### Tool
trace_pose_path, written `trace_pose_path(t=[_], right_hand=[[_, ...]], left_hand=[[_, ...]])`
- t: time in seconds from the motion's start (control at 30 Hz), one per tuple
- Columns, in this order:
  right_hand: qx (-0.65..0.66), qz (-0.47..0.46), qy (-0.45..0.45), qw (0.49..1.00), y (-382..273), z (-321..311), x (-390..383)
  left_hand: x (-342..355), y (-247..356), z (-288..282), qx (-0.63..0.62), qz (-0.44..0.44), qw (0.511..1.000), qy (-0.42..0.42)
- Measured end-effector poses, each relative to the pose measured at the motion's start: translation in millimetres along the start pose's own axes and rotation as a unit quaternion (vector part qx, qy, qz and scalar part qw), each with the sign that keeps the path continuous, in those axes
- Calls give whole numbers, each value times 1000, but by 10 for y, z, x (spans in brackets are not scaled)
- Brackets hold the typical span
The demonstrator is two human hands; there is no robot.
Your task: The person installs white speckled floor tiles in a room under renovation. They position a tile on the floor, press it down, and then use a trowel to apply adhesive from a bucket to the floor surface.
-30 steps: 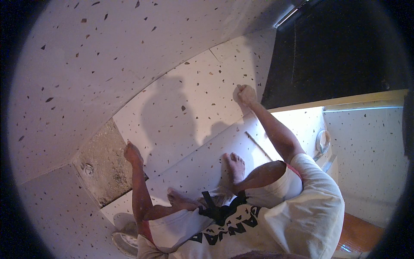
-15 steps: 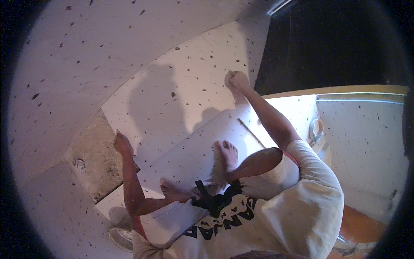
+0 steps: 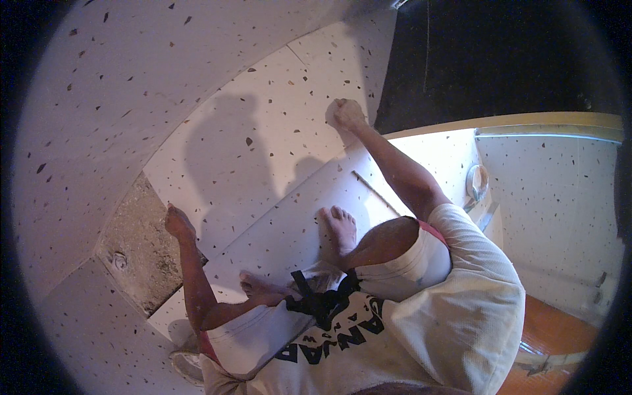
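Large white speckled floor tile (image 3: 250, 158), frame centre, lies flat beside bare mortar patch (image 3: 141, 243). Left hand (image 3: 178, 224) clutches its lower-left corner, right hand (image 3: 345, 113) clenched on upper-right edge. Likely heavy, stiff, brittle; best gripped at opposite edges.

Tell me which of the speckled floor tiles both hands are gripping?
The big white speckled tile beside the bare patch of mortar: left hand on its near corner, right hand on its far corner. The other tiles lie untouched.
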State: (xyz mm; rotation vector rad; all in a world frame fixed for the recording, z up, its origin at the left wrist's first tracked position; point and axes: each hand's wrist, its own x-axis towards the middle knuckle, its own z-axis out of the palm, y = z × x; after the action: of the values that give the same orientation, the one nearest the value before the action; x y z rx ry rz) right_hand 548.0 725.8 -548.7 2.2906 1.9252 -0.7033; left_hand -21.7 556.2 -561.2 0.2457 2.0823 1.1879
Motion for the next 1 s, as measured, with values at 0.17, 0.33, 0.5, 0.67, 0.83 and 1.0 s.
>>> trace_pose_path(t=[0.17, 0.33, 0.5, 0.67, 0.83, 1.0], right_hand=[[-32, -5, 9, 999, 70, -62, 20], [-15, -19, -31, 999, -65, -137, -81], [162, -53, -15, 985, -176, -52, -196], [178, -11, -19, 984, -92, -260, -403], [342, -53, 12, 938, 896, 100, -446], [484, 34, -69, 872, 630, -162, -895]], left_hand=[[-144, 140, 117, -8, -14, 1000, -24], [-46, 24, 86, -114, -6, 992, -48], [-32, 132, 109, 184, 16, 982, -21], [76, -31, -33, 8, -9, 999, -42], [-39, -50, 266, -169, -20, 978, -120], [476, -302, 46, 225, 115, 966, -45]])
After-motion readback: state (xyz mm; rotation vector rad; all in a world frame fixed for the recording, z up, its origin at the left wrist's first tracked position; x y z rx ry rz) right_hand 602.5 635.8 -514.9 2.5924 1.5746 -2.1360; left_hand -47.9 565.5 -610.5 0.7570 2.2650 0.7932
